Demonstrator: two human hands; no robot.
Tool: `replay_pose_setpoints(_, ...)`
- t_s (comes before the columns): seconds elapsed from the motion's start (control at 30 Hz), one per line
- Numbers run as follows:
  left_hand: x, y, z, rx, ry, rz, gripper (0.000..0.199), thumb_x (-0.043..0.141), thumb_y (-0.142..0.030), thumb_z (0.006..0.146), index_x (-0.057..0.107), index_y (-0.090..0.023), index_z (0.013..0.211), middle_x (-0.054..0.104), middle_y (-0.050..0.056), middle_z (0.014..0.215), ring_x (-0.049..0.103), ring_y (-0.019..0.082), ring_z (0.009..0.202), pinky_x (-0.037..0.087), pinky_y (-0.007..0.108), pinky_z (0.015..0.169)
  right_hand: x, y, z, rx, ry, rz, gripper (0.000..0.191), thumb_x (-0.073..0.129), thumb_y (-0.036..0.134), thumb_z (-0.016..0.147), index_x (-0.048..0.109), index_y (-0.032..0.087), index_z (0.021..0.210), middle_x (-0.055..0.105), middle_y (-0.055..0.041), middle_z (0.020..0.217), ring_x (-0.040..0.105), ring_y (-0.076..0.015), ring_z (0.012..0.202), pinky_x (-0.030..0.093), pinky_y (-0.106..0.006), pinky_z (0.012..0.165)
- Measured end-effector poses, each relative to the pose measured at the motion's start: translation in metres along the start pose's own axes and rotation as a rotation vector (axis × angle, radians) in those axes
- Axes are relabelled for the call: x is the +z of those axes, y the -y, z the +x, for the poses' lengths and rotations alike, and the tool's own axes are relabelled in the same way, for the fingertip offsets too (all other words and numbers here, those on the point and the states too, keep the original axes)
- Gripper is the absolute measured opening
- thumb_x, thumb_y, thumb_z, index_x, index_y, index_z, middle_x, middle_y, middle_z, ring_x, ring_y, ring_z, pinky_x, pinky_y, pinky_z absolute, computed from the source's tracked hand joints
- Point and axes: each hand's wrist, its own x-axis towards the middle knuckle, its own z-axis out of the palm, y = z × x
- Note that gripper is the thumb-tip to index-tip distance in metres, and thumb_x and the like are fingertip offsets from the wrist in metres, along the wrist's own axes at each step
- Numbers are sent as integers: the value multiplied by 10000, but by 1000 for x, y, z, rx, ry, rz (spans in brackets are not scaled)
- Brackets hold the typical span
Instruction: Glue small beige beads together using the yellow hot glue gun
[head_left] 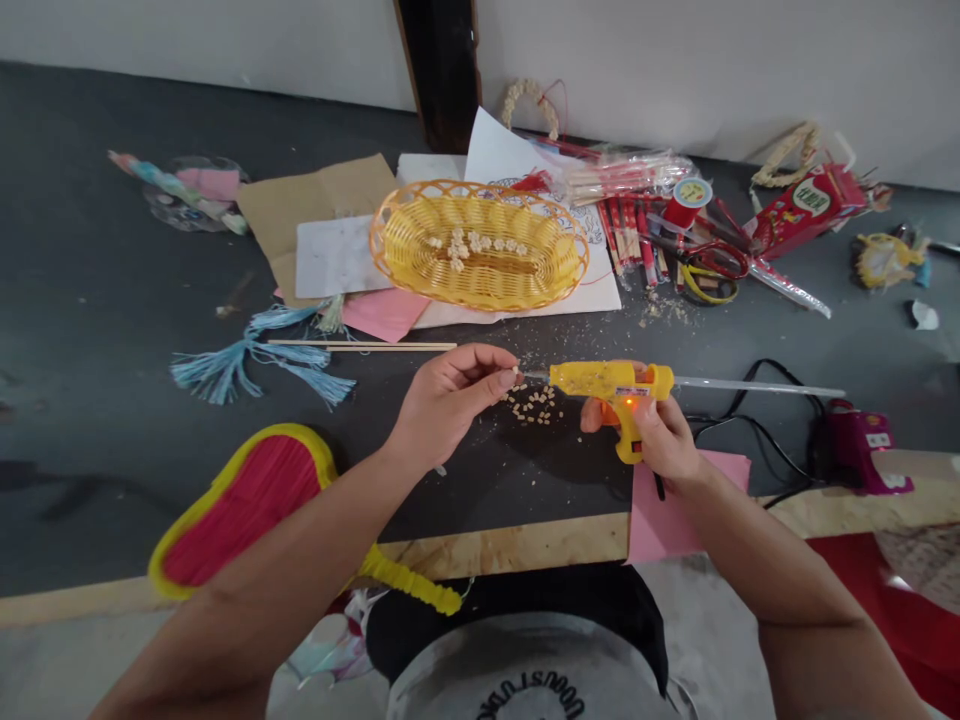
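Your left hand (457, 400) was mid-frame, thumb and fingertips pinched; your right hand (652, 430) was right of centre, fingers curled in a grip; both forearms angled up from the lower corners.

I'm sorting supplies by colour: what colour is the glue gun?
The glue gun is yellow, seen best in the head view.
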Motion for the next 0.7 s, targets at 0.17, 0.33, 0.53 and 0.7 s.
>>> replay_pose_setpoints(0.17, 1, 0, -1, -7, 25, 40, 207, 833, -285, 708, 759, -176, 867, 701, 21, 758, 581, 95, 651, 449, 208, 608, 1, -3, 0, -21, -1, -21, 399, 430, 531, 996, 470, 236, 1261, 644, -45, 822, 620, -200, 745, 509, -404, 726)
replay_pose_setpoints(0.33, 1, 0, -1, -6, 28, 70, 202, 828, -282, 712, 757, -177, 870, 696, 15, 760, 577, 88, 642, 438, 197, 591, 2, -3, 0, -24, 9, -26, 390, 445, 517, 995, 461, 243, 1272, 611, -27, 794, 579, -177, 694, 479, -362, 663)
replay_pose_setpoints(0.53, 0, 1, -1, -3, 44, 64, 200, 816, -296, 726, 753, -181, 876, 694, 9, 745, 621, 105, 664, 498, 229, 693, 3, -4, 1, -16, -14, -78, 407, 441, 549, 986, 445, 250, 1261, 579, 1, 720, 522, -160, 635, 432, -331, 612)
replay_pose_setpoints(0.7, 0, 2, -1, 5, 51, 71, 189, 810, -292, 736, 753, -188, 882, 700, 8, 761, 619, 102, 658, 509, 238, 718, 3, -4, 1, -3, -16, -65, 386, 446, 538, 988, 444, 259, 1255, 539, 15, 702, 484, -152, 619, 397, -324, 598)
